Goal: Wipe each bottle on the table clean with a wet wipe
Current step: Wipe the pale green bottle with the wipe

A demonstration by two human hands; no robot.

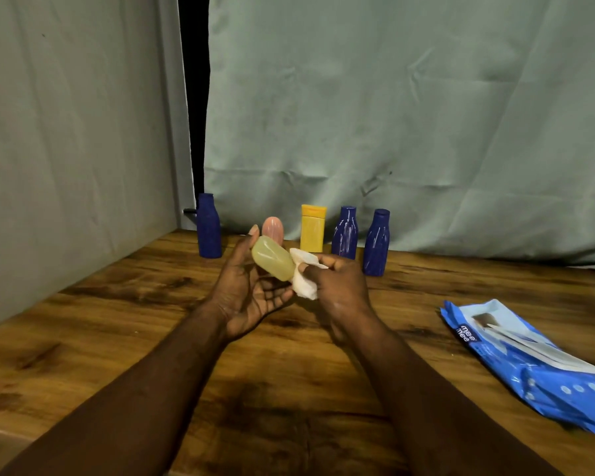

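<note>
While my left hand [251,293] cradles the pale yellow bottle [272,257] above the surface [117,321], thumb on its far end and fingers curled under its side, my right hand [337,286] pinches a bunched wet wipe [304,280] against the bottle's near end. The bottle lies tilted, lifted clear of the wood, roughly in the middle of my view. I judge this as mid-wipe on one bottle, with the wipe working the end nearest me. Whether the body has been covered I cannot tell from here.

Five more stand upright along the back edge by the curtain [426,115]: a far-left blue bottle [208,228], a pink bottle [273,228] partly hidden behind my left hand, a yellow flat bottle [312,230], then a middle blue bottle [345,233] and a right blue bottle [377,243] just beside each other. Nothing on them shows whether they are wiped or waiting, so I count the job as under way, with one bottle in hand and up to five left. A blue wipe pack [529,359] lies to my right, well apart from the row, should a fresh sheet be needed.
</note>
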